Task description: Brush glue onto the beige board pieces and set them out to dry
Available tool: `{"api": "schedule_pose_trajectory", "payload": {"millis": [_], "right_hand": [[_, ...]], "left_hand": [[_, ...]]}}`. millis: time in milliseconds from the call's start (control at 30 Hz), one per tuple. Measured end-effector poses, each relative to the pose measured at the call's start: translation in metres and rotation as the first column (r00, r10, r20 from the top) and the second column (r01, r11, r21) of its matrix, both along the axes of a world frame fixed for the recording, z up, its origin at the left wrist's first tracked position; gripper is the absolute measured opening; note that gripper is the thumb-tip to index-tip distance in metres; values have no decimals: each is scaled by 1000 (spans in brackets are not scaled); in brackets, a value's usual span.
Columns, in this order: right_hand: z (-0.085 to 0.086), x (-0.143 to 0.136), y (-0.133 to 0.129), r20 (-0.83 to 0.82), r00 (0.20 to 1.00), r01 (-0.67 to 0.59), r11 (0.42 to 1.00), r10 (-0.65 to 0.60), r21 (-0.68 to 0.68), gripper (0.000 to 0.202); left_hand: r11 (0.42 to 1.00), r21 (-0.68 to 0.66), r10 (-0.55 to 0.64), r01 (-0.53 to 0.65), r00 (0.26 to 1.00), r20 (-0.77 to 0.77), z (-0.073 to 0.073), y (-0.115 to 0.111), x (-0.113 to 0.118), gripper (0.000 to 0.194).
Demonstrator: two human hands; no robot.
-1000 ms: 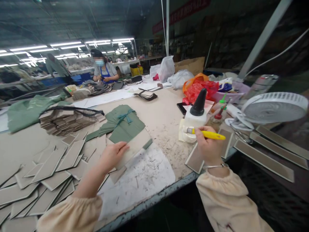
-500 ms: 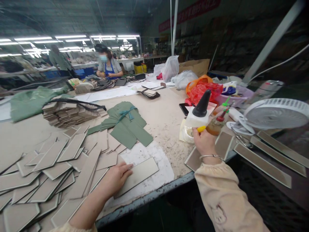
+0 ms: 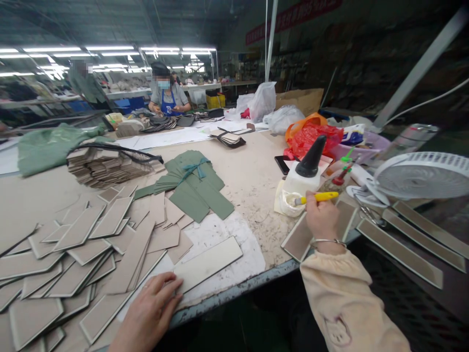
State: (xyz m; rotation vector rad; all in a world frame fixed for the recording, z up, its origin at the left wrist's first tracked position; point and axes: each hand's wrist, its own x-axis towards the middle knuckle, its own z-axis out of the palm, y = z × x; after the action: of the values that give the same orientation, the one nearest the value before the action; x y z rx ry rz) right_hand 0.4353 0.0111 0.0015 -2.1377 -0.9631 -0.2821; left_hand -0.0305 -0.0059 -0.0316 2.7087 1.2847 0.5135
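Observation:
My right hand (image 3: 322, 217) is closed round a yellow-handled brush (image 3: 321, 197). The brush's tip end reaches into a small white tub (image 3: 289, 203) of pale paste, beside a white bottle with a black cone nozzle (image 3: 308, 161). My left hand (image 3: 154, 303) lies with fingers stretched out, its fingertips at the near left end of a pale rectangular panel (image 3: 210, 261). That panel rests on a white paper sheet (image 3: 249, 239) near the table edge. Many beige panels with light edges (image 3: 76, 227) are piled left of my left hand.
Green pieces tied with a ribbon (image 3: 196, 188) lie mid-table, near a banded beige stack (image 3: 106, 166). On the right are a white fan (image 3: 421, 173), red plastic bags (image 3: 311, 139) and several long strips (image 3: 399, 252). A person in a blue apron (image 3: 168, 100) sits across the table.
My left hand has slid back toward me, to the panel's near left end. My right hand has shifted slightly right, and the brush now lies more level with its tip in the tub.

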Motion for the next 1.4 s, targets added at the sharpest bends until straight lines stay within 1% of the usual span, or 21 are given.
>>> {"api": "schedule_pose_trajectory", "payload": {"millis": [133,233,300,333,367,400,433,467,500,533,567,600,633,667,733,833,1000,1100,1200,1267,1400], "right_hand": [[4,-2,-5,30,999,41,998,-40,-44,62],[10,-2,-14,30,997,76,995,-74,-61,62],[14,-5,-19,-23,998,59,998,-60,-19,58],[16,-8,-20,-82,996,46,996,-40,77,52],[18,-12,-21,-183,981,-18,975,59,220,44],[19,-18,-20,-304,935,-55,923,181,380,34],[20,-26,-19,-424,847,-72,860,320,506,25],[21,-35,-18,-531,713,-75,802,458,592,19],[22,-45,-17,-617,553,-69,769,560,636,16],[22,-58,-17,-683,388,-77,761,618,645,16],[21,-71,-17,-729,244,-96,764,639,638,17],[20,-86,-17,-758,137,-126,770,637,625,19],[18,-101,-18,-778,67,-170,776,624,607,22],[15,-117,-20,-793,36,-226,778,608,587,25],[9,-149,-24,-808,18,-369,755,589,542,32],[0,-190,-28,-813,24,-547,689,581,476,36],[-12,-233,-29,-794,35,-714,571,607,405,35],[-19,-246,-27,-774,39,-768,514,631,381,33],[-24,-252,-27,-762,48,-801,481,646,356,30],[-27,-254,-26,-751,70,-815,472,656,337,30],[-29,-250,-25,-721,152,-833,480,677,275,29]], "left_hand": [[995,-95,-2,1,1000,-16,-4,2,0,23],[985,-170,13,-16,1000,-18,3,1,2,23],[978,-209,15,-17,1000,-13,11,-2,4,22],[974,-226,8,-11,1000,-14,14,-4,4,22],[971,-237,-4,0,1000,-16,17,-6,5,22],[970,-243,-16,11,1000,-20,19,-7,5,22],[970,-244,-23,17,999,-25,21,-8,5,22],[971,-239,-32,24,999,-29,22,-8,4,23],[972,-233,-39,30,999,-33,23,-8,4,23],[973,-227,-46,37,998,-36,23,-8,3,23],[974,-224,-55,45,998,-39,22,-7,3,23],[973,-225,-63,52,997,-44,22,-7,2,23],[972,-230,-67,54,996,-51,22,-7,1,23],[970,-239,-69,53,996,-63,23,-6,1,24],[966,-256,-69,42,993,-96,24,-6,0,24],[961,-275,-67,26,988,-141,26,-5,0,24],[956,-291,-72,18,982,-174,27,-3,0,24],[956,-294,-67,11,981,-181,25,-2,0,23],[957,-291,-61,1,979,-196,25,-2,0,21],[956,-294,-62,-3,975,-213,27,-3,1,21],[952,-304,-49,-35,963,-264,31,-4,5,21]]}}
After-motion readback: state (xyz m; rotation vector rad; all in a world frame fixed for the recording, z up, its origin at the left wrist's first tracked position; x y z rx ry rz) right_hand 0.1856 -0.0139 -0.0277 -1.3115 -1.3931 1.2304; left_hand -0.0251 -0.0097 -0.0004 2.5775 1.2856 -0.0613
